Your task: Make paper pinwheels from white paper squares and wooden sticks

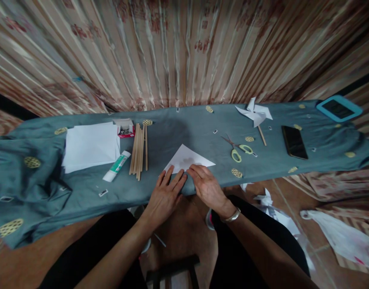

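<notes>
A white sheet of paper, folded into a triangle, lies on the cloth-covered table in front of me with its peak pointing away. My left hand rests on its near left edge, fingers stretched and spread, pressing down. On the near edge, right of the middle, my right hand has its fingers held together with the tips on the paper. Whether they pinch the fold I cannot see. To the right lie scissors with green handles, blades apart. Beyond them is a white paper pinwheel on a wooden stick.
Left of the paper lie several wooden sticks, a glue tube, a small box of pins and stacked white paper. A phone and a blue-framed tablet lie right. Paper scraps and a plastic bag are on the floor.
</notes>
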Motion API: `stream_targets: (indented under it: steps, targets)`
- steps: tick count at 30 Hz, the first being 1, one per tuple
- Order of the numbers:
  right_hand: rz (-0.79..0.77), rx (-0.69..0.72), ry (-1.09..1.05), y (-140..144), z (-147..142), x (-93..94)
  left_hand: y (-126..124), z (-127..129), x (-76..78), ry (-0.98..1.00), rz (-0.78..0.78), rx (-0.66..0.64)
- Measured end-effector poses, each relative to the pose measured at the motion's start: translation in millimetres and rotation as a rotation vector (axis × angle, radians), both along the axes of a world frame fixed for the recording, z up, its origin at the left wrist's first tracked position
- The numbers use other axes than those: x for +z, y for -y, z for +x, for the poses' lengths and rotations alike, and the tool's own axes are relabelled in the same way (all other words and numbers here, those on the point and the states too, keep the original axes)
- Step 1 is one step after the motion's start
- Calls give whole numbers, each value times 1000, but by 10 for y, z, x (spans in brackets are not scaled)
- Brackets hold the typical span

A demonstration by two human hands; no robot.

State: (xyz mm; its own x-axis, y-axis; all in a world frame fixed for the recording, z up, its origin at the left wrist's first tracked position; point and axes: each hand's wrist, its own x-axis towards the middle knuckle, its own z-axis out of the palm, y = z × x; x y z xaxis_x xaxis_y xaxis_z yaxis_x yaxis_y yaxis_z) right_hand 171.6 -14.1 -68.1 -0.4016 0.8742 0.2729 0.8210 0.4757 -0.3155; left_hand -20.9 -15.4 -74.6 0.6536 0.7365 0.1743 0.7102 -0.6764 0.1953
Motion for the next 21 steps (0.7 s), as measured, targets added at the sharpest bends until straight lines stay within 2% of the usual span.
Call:
stream_targets:
  steps: [4,11,16,19,21]
  targets:
    - [10,-31,-11,-1,83,-5,38,-150,21,-20,-6,18]
    - [63,-207,-4,41,411,-91,130,-406,94,-41,-4,76]
    - [127,-372,16,0,686,-87,131,-455,130,2,-6,111]
    - [139,-390,-87,-90,722,-43,92,-438,144,57,21,133]
    - [93,-363,-130,-155,663,-20,61,-415,159,91,49,156]
